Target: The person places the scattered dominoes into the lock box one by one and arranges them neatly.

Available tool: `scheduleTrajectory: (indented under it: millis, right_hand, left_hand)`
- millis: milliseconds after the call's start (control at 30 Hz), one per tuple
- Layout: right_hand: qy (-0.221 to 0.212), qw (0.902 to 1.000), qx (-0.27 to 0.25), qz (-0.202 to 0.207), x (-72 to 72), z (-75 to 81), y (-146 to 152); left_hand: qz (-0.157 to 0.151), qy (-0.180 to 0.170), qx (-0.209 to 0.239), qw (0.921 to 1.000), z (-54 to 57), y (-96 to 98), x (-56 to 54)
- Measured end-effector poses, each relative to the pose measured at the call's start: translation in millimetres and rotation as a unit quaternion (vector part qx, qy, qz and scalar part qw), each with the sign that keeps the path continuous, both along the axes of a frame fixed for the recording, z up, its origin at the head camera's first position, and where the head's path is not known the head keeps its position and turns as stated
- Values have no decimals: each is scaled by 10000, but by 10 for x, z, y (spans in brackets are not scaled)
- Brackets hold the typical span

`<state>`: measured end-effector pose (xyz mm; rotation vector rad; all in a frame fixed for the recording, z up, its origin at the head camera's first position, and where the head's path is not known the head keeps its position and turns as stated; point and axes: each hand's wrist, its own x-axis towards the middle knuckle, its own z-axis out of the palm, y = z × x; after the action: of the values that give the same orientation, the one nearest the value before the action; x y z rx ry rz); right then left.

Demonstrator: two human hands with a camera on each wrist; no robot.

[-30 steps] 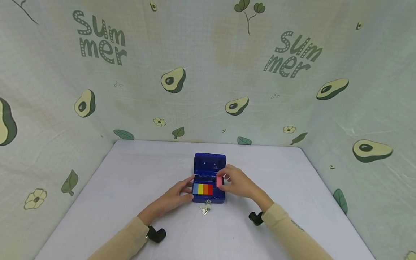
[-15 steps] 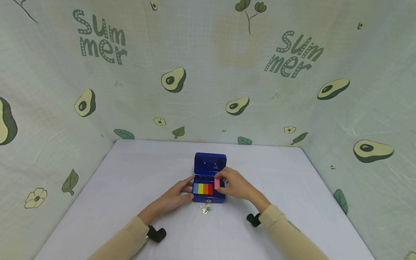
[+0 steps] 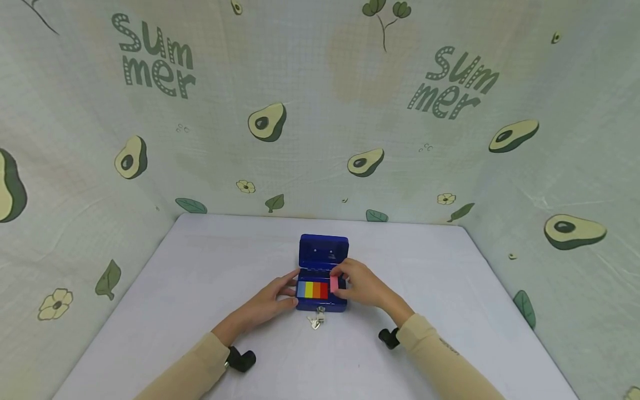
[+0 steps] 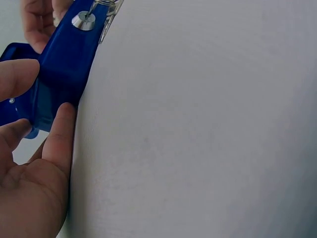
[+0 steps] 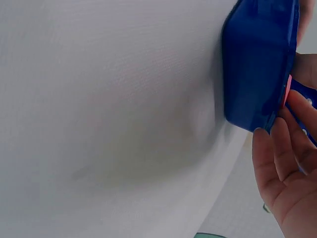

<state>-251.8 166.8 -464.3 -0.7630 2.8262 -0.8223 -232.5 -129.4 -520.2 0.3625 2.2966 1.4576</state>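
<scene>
A blue metal cash box (image 3: 336,306) stands on the table with its lid (image 3: 320,253) raised. Inside, a row of light blue, yellow, orange and red blocks (image 3: 312,290) lies side by side. Just right of the red one, my right hand (image 3: 364,283) pinches a pink block (image 3: 334,284) between thumb and fingers, upright at the box's right part. In the right wrist view only a sliver of this pink block (image 5: 287,90) shows above the wall. My left hand (image 3: 270,303) rests against the box's left side, fingers extended, thumb (image 4: 20,77) at its upper edge.
Keys (image 3: 314,323) hang from the lock (image 3: 320,311) on the box's front. The white table (image 3: 240,244) ends at a back wall of printed cloth (image 3: 310,183), with cloth at both sides too. A black wrist camera (image 3: 242,360) sits on the left forearm.
My right hand has shifted slightly left and down, carrying the pink block closer to the red one; over the last half second it barely moves. The left hand stays put.
</scene>
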Motion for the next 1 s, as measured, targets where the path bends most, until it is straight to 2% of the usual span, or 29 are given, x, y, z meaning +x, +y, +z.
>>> scheduleTrajectory:
  millis: [567,1000]
  right_hand:
    - [254,9991,325,131,-30,-124,-42]
    - [410,9965,727,3,-21,-180,-84]
  left_hand:
    - [13,-38,-7,10000,24,4,8]
    - [33,-29,-13,10000,-9,9,-6]
